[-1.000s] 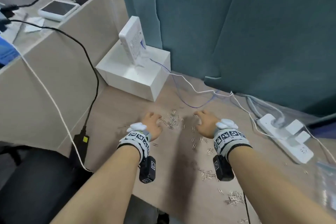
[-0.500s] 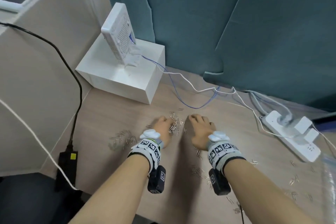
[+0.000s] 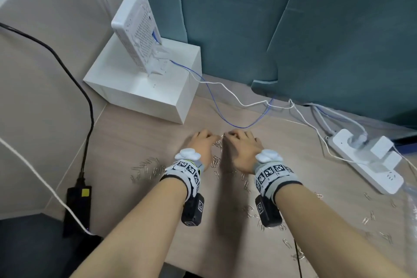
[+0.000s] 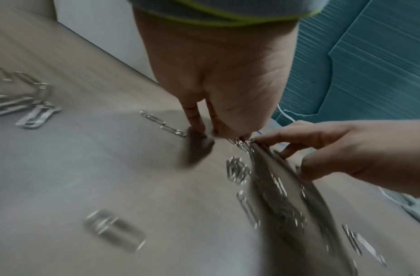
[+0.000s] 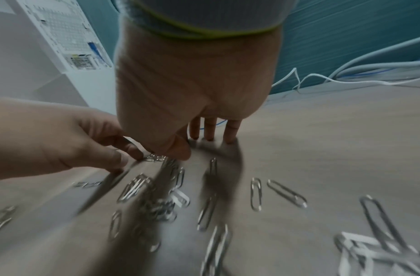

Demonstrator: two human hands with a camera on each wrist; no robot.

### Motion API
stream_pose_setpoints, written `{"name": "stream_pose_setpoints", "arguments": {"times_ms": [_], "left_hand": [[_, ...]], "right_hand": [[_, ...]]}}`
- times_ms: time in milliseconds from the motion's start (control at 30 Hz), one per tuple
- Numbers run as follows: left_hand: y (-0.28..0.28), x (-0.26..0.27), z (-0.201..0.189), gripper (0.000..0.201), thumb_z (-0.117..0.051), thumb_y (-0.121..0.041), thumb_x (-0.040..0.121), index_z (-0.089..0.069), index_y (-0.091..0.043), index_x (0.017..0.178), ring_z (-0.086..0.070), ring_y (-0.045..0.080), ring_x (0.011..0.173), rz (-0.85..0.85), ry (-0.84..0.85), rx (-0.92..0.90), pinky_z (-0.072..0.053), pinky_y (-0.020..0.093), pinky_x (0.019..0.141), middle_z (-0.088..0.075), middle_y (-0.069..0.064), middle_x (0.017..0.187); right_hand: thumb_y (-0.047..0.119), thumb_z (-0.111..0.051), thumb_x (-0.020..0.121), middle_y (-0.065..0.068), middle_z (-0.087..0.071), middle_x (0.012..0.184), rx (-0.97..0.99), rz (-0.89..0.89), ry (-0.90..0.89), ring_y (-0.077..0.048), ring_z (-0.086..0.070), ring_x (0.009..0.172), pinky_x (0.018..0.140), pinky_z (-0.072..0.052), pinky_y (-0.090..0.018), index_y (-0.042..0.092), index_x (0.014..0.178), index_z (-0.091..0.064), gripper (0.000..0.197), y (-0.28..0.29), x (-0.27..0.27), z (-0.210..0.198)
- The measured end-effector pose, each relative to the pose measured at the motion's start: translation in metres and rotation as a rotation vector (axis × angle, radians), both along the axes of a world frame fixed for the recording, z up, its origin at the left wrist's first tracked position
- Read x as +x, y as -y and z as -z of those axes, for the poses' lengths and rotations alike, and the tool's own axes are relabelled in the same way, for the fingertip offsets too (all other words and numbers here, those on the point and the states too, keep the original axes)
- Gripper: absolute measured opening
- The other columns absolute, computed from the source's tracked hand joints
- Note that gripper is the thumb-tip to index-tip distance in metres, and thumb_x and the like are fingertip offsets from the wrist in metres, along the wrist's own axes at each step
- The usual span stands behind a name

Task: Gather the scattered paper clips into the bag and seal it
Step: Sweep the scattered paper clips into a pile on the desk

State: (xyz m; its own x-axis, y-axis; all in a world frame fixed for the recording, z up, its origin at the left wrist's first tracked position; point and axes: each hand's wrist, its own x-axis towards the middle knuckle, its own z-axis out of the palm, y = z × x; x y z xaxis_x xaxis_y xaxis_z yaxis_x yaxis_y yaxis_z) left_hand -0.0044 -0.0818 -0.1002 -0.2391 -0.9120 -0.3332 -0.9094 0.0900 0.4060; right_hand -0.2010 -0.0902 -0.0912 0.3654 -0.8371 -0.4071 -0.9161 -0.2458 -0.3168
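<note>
Silver paper clips lie scattered over the wooden table (image 3: 304,149). A small heap of clips (image 3: 218,144) sits between my two hands. My left hand (image 3: 202,144) rests fingertips-down on the table, its thumb and forefinger against that heap (image 4: 242,143). My right hand (image 3: 243,151) faces it, three straight fingers (image 5: 210,130) on the wood and its thumb at the heap (image 5: 154,158). Neither hand lifts a clip. More clips lie at the left (image 3: 146,168) and near my right forearm (image 3: 248,210). The clear bag (image 3: 411,201) barely shows at the right edge.
A white box (image 3: 140,90) with a router (image 3: 135,29) on it stands at the back left. Thin cables (image 3: 237,117) cross the table behind my hands. A white power strip (image 3: 365,165) lies at the right. A black adapter (image 3: 77,207) hangs off the left edge.
Both hands have slid toward each other and slightly away from me, pushing clips into a heap between them. The gap between them has nearly gone.
</note>
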Motion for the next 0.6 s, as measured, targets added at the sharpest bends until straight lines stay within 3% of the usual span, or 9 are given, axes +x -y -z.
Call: {"name": "stream_pose_setpoints", "arguments": {"times_ms": [100, 200, 267, 333, 500, 600], "left_hand": [[-0.023, -0.002, -0.001, 0.071, -0.049, 0.001, 0.075, -0.054, -0.037, 0.136, -0.05, 0.025, 0.109, -0.014, -0.027, 0.015, -0.044, 0.034, 0.093, -0.053, -0.006, 0.122], [-0.045, -0.001, 0.012, 0.067, -0.045, -0.004, 0.073, -0.053, -0.046, 0.123, -0.056, 0.021, 0.1, -0.03, -0.089, 0.04, -0.052, 0.039, 0.086, -0.051, -0.015, 0.111], [-0.053, 0.003, 0.035, 0.058, -0.044, -0.009, 0.071, -0.058, -0.044, 0.115, -0.063, 0.023, 0.091, -0.027, -0.18, 0.072, -0.055, 0.042, 0.082, -0.053, -0.013, 0.103], [-0.057, 0.004, 0.024, 0.053, -0.042, -0.013, 0.071, -0.066, -0.038, 0.111, -0.063, 0.024, 0.092, -0.079, -0.189, 0.057, -0.055, 0.042, 0.083, -0.058, -0.008, 0.102], [-0.054, 0.016, -0.003, 0.058, -0.05, -0.007, 0.076, -0.062, -0.035, 0.125, -0.053, 0.025, 0.114, -0.236, -0.022, -0.106, -0.043, 0.038, 0.093, -0.056, -0.009, 0.125], [-0.061, 0.034, -0.012, 0.054, -0.052, -0.008, 0.083, -0.055, -0.03, 0.132, -0.042, 0.026, 0.128, -0.353, 0.092, -0.056, -0.039, 0.041, 0.097, -0.044, -0.004, 0.146]], "right_hand": [[0.024, -0.057, 0.077, 0.012, -0.036, 0.148, 0.045, -0.012, 0.042, -0.022, -0.037, 0.13, 0.098, -0.04, -0.04, 0.034, 0.149, -0.04, 0.075, -0.018, 0.001, -0.001], [0.019, -0.057, 0.076, 0.013, -0.04, 0.145, 0.117, -0.029, 0.105, -0.021, -0.041, 0.128, 0.102, -0.043, -0.04, 0.031, 0.143, -0.047, 0.069, -0.038, 0.001, -0.001], [0.016, -0.056, 0.076, 0.013, -0.045, 0.137, 0.157, -0.025, 0.147, -0.022, -0.045, 0.124, 0.102, -0.044, -0.039, 0.03, 0.136, -0.053, 0.061, -0.045, 0.001, -0.001], [0.018, -0.057, 0.077, 0.01, -0.048, 0.13, 0.143, -0.031, 0.134, -0.022, -0.048, 0.12, 0.099, -0.043, -0.038, 0.032, 0.131, -0.054, 0.056, -0.044, 0.002, -0.005], [0.029, -0.058, 0.076, 0.011, -0.037, 0.15, 0.066, -0.044, 0.054, -0.022, -0.037, 0.133, 0.1, -0.038, -0.039, 0.038, 0.152, -0.033, 0.081, -0.023, 0.012, -0.004], [0.032, -0.06, 0.078, 0.013, -0.036, 0.153, 0.055, -0.12, 0.009, -0.021, -0.035, 0.136, 0.099, -0.034, -0.037, 0.034, 0.152, -0.037, 0.077, -0.024, 0.025, -0.005]]}}
